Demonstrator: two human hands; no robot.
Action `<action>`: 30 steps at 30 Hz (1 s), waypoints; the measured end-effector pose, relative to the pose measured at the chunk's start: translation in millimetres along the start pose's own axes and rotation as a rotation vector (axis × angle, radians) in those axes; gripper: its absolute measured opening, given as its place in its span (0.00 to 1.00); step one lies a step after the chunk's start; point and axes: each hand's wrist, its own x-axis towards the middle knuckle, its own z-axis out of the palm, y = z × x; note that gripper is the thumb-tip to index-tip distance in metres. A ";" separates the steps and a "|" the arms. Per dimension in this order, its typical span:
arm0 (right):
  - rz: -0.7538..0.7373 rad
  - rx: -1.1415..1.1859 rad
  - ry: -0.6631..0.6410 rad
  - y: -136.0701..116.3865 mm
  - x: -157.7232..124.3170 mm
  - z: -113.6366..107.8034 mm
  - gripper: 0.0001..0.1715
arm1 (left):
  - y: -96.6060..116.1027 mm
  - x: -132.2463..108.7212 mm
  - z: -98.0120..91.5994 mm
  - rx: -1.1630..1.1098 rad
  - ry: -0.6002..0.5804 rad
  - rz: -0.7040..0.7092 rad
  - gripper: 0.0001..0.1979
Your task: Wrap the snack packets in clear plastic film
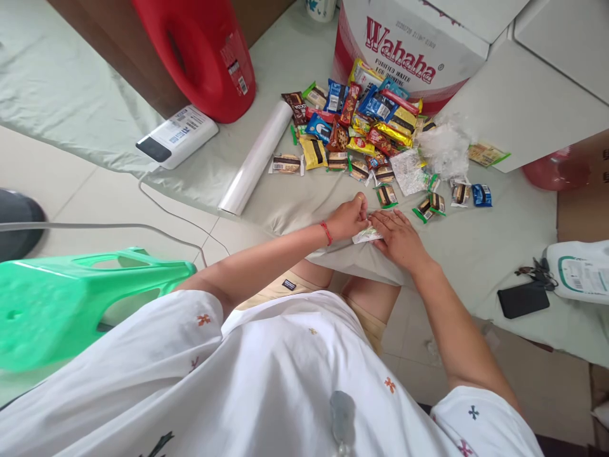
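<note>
A small white packet with green print [365,235] lies at the front edge of the cloth-covered table, between my hands. My right hand [398,236] holds it against the cloth, fingers laid across its upper side and thumb at its lower edge. Beside its upper left corner is my left hand [349,218], with a red cord on the wrist. Its fingers are curled and pinched together; what they grip, if anything, is hidden. Just beyond the hands sits a wrapped sandwich biscuit [386,195]. Two more wrapped biscuits [429,206] lie farther right.
A heap of wrapped snacks [364,120] leans toward a Wahaha water carton [399,47]. Crumpled clear plastic [445,147] lies beside it. Left are a plastic film roll [257,158], white power bank [178,136], red jug [209,57] and green stool [71,298]. A black phone [523,300] lies right.
</note>
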 end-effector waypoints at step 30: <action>0.861 1.942 0.411 -122.1 -29.0 22.0 0.34 | 46.9 -50.5 -2.9 -1.379 -0.220 -0.235 0.32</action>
